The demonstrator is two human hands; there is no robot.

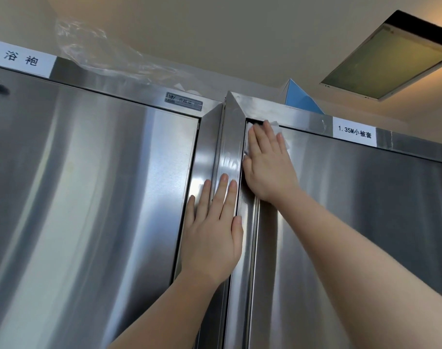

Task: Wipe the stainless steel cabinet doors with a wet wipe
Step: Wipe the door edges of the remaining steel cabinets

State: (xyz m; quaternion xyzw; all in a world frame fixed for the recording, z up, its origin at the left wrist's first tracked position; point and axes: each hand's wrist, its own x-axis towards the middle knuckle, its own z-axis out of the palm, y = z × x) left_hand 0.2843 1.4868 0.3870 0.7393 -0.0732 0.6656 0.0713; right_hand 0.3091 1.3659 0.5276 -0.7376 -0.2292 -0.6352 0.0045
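Right hand [268, 162] presses one wet wipe [281, 137] flat-fingered on right door [366, 222] (left hand [211, 235] flat too)

Clear plastic sheet [101, 54] and a blue board [300, 96] up top — ceiling panel [388, 61] (unlit) overhead

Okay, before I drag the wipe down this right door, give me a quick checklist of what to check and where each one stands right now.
1. Wet wipe under the right hand: ok, flat fingers press it to the door.
2. Start point: ok, the wipe sits at the top left corner of the right cabinet door.
3. Left hand bracing: ok, it lies flat on the frame strip between the two cabinets.
4. Path below the right hand: ok, bare steel as far as the view shows.
5. Paper label above the door: ok, the wipe is left of it and apart.
6. Wipe wetness: cannot tell.
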